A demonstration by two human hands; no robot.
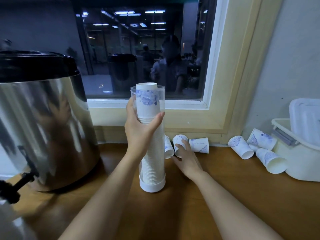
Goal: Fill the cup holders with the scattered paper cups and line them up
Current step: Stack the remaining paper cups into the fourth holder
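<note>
The head camera looks down on a tall cup holder (153,163) standing upright on the glossy wooden counter (173,213). It is a clear, thin-walled plastic tube seated in a rounded white base. A nested stack of paper cups (147,108) fills the tube from base to mouth, the rolled rims showing as fine ridges through the plastic. The top cup, matte white with a blue flower print, pokes just above the tube's rim. The left hand (140,130) is wrapped round the upper part of the tube, with the thumb across the front and the fingers curled round the far side.

Just behind and to the right of the holder, three loose cups lie on their sides near the cream wall under the window (138,49). The right hand (187,158) reaches to the middle cup (177,140). Its fingers are spread and fairly straight, the tips rest on the cup's side, and they are not closed round it. A second cup (168,149) is partly hidden behind the tube, and a third cup (199,144) lies just to the right.

Farther right, a cluster of cups (240,148) lies tumbled against a white plastic bin (301,161), whose lid (306,122) stands tilted in it. At the left stands a polished steel urn (43,127) with a black domed lid and a black tap (17,184).
</note>
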